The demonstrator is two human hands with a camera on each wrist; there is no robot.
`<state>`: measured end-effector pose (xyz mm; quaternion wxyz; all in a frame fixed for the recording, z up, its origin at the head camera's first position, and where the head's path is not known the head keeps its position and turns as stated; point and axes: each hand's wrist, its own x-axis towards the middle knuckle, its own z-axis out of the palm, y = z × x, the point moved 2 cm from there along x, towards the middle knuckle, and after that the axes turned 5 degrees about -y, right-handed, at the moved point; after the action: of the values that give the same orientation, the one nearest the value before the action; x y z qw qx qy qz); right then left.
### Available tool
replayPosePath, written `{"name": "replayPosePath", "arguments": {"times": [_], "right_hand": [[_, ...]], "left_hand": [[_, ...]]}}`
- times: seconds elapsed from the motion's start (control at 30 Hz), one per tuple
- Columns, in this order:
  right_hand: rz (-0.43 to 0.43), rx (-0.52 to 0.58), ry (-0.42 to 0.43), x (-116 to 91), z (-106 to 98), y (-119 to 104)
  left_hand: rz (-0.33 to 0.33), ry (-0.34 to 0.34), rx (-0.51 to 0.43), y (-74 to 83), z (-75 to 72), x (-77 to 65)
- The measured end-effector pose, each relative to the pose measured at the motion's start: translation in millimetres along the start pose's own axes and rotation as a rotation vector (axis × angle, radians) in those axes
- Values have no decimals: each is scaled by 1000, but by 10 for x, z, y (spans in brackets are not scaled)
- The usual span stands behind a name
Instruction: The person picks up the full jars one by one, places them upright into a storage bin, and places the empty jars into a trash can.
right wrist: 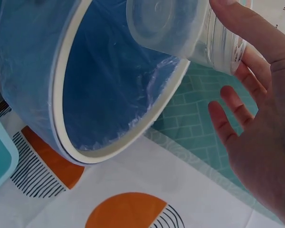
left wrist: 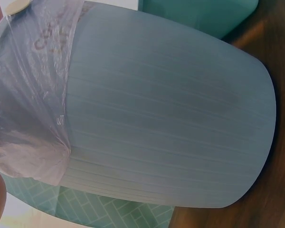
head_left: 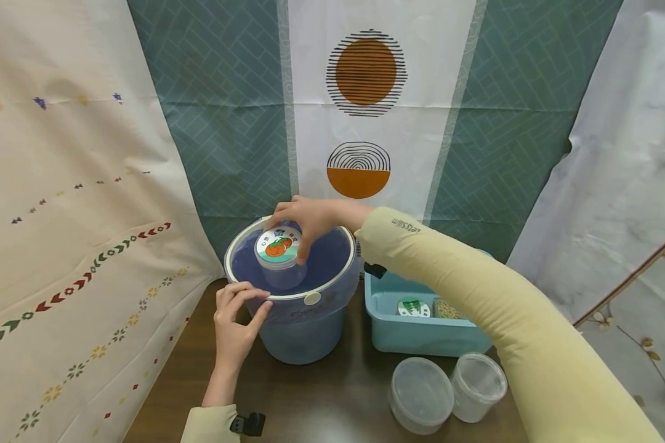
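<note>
My right hand (head_left: 309,220) grips a clear plastic jar (right wrist: 168,23) by its lid end over the mouth of a blue trash can (head_left: 305,338). Two oranges or persimmons are printed on the round lid label (head_left: 278,245). In the right wrist view, thumb and forefingers clasp the jar while the other fingers stand away from it. A thin plastic bag lines the trash can, folded over the outside under a cream ring (right wrist: 58,90). At the near left of that ring my left hand (head_left: 236,326) holds the edge between thumb and fingers.
Right of the trash can stands a teal bin (head_left: 421,335), holding a green-labelled jar (head_left: 414,307) and a container of small yellowish grains (head_left: 446,309). Two clear tubs, a wide one (head_left: 421,394) and a narrower one (head_left: 478,387), are in front of it. Patterned cloths hang around the brown table (head_left: 310,400).
</note>
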<state>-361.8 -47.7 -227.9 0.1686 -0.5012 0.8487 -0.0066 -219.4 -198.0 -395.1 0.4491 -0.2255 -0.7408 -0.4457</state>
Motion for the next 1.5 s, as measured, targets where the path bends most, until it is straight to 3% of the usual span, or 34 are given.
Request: {"name": "replayPosePath", "arguments": {"times": [0.33, 0.6, 0.83, 1.23, 1.5], "right_hand": [[6, 23, -6, 18, 101, 72], [36, 105, 9, -99, 349, 251], [28, 154, 61, -217, 482, 372], [-40, 246, 180, -483, 522, 451], [-104, 422, 314, -784, 620, 458]], "left_hand": [[-11, 4, 4, -1, 6, -11], [11, 2, 3, 3, 11, 1], [9, 10, 4, 1, 11, -7], [13, 14, -6, -3, 23, 3], [23, 18, -18, -14, 26, 6]]}}
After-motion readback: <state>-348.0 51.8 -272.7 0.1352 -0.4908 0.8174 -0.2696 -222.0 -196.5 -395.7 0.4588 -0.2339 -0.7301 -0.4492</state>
